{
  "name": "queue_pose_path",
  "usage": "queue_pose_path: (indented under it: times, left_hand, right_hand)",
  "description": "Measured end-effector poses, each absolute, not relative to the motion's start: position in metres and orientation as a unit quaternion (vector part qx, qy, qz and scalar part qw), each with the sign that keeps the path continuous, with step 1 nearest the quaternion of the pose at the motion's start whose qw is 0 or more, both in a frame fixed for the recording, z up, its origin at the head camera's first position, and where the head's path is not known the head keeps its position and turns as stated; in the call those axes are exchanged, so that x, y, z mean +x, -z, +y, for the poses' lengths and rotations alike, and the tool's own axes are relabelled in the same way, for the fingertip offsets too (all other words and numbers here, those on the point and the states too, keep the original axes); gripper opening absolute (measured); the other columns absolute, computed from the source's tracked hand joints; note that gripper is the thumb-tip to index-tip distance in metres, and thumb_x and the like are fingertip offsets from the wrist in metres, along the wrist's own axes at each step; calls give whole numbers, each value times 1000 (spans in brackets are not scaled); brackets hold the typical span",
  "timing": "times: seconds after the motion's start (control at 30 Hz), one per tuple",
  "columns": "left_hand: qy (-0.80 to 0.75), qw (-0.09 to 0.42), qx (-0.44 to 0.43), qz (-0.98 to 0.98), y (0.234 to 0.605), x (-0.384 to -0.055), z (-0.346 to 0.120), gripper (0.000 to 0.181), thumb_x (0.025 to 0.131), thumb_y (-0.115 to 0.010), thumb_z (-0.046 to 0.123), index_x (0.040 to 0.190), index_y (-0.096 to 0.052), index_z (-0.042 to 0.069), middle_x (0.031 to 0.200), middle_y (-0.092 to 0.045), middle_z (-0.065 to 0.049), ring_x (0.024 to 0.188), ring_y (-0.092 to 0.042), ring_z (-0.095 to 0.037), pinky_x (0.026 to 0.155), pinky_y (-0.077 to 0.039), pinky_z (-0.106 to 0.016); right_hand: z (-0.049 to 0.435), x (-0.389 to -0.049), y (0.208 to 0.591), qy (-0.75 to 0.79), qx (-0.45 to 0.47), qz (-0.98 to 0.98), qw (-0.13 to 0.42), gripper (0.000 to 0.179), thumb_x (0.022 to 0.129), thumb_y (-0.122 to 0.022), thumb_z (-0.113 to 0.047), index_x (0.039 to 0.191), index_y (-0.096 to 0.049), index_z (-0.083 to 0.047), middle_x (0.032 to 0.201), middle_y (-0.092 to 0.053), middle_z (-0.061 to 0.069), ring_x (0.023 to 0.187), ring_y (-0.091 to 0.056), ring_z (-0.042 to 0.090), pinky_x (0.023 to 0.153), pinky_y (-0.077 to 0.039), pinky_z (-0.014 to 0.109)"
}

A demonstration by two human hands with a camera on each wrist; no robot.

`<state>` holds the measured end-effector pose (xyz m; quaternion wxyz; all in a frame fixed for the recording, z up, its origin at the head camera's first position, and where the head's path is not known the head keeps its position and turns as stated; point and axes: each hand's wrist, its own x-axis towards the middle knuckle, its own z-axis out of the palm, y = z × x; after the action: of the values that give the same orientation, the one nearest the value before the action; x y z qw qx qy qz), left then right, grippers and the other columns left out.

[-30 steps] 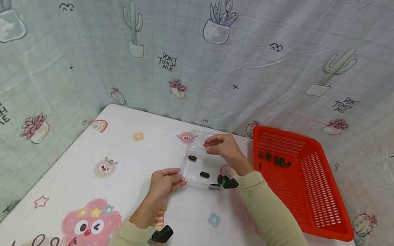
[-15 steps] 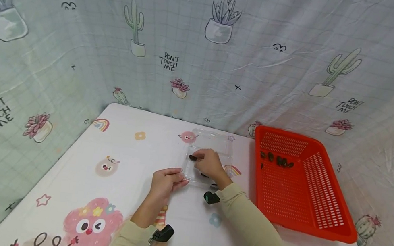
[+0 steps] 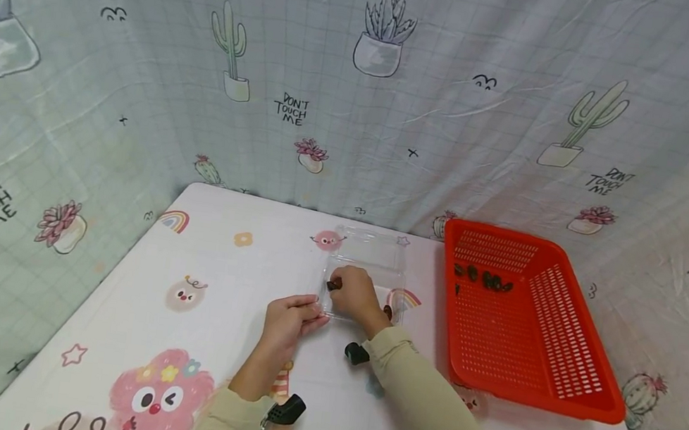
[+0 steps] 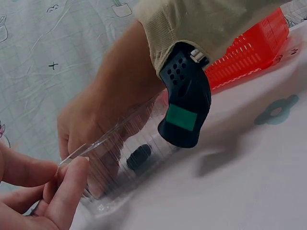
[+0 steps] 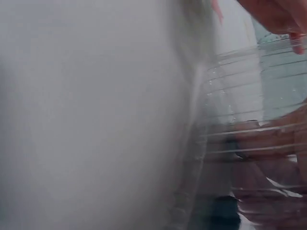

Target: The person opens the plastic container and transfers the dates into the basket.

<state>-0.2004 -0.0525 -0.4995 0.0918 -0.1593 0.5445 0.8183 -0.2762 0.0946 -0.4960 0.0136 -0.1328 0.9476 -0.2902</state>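
A clear plastic hinged box (image 3: 369, 279) lies on the table with its lid folded back. At its near left corner my left hand (image 3: 288, 318) pinches the rim between thumb and fingers, as the left wrist view confirms. My right hand (image 3: 353, 294) reaches inside and pinches a small dark brown oval piece (image 3: 332, 285) near the left wall. Another dark piece (image 3: 387, 311) rests at the right side of the box. Through the clear wall, a dark ridged oval piece (image 4: 139, 157) shows in the left wrist view. The right wrist view is blurred; box wall (image 5: 259, 96) fills its right side.
A red perforated basket (image 3: 584, 349) stands on the right, with several dark pieces (image 3: 487, 279) near its far left end. The white table (image 3: 236, 270) carries printed cartoon pictures. A patterned cloth (image 3: 311, 62) hangs behind it.
My right hand has come down from above the lid side into the box and now grips the dark piece at the left, shifting it slightly nearer. My left hand stays at the corner.
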Motion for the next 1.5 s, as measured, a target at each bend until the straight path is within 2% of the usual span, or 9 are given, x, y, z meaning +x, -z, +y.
queue_pose_path:
  times: [0.27,0.5,0.73,0.93,1.07,1.23,1.5]
  left_hand:
    - [-821,89,-154,542,499,-198,-48,34,95,-59,-13,127,-54,-25,83,-65,-9,72,-72,-14,75,-69,-30]
    - [-814,84,-167,550,502,-199,-48,34,95,-60,-13,127,-57,-23,84,-67,-10,72,-72,-15,75,-69,-30]
    - [-811,89,-167,554,502,-200,-48,34,95,-59,-13,127,-57,-23,86,-67,-12,72,-72,-15,75,-69,-30]
    - [-811,85,-171,553,501,-200,-48,34,94,-59,-13,127,-57,-23,85,-66,-11,72,-72,-14,74,-69,-30]
    - [-813,88,-171,549,503,-201,-48,34,94,-59,-14,127,-56,-23,85,-65,-9,72,-71,-14,74,-69,-29]
    - [-814,88,-172,548,505,-203,-48,34,95,-59,-13,128,-56,-22,86,-65,-9,72,-72,-13,74,-69,-28]
    - [-813,93,-174,549,506,-203,-48,35,96,-61,-12,128,-56,-22,88,-65,-10,74,-71,-14,76,-69,-29]
  right_hand:
    - [104,-273,496,384,-117,915,33,27,73,-74,6,96,-81,-7,82,-71,7,76,-60,16,65,-51,24]
    - [107,-270,491,440,-88,892,55,29,80,-69,3,103,-81,-10,90,-70,7,84,-63,17,67,-51,21]
    - [115,-267,474,510,-40,857,58,25,82,-75,2,106,-80,-5,90,-68,9,83,-60,19,58,-47,21]
    - [123,-268,457,544,-18,837,53,27,82,-78,3,108,-78,-2,85,-67,5,84,-60,18,64,-51,20]
    - [130,-270,445,560,-6,827,51,24,82,-78,4,105,-78,-3,83,-65,4,83,-60,18,68,-58,23]
    - [144,-271,428,560,7,827,49,23,84,-78,2,107,-78,-5,89,-67,6,85,-62,20,76,-63,30]
    - [175,-274,408,560,21,827,50,25,87,-78,0,111,-77,-6,95,-66,8,88,-65,22,80,-66,28]
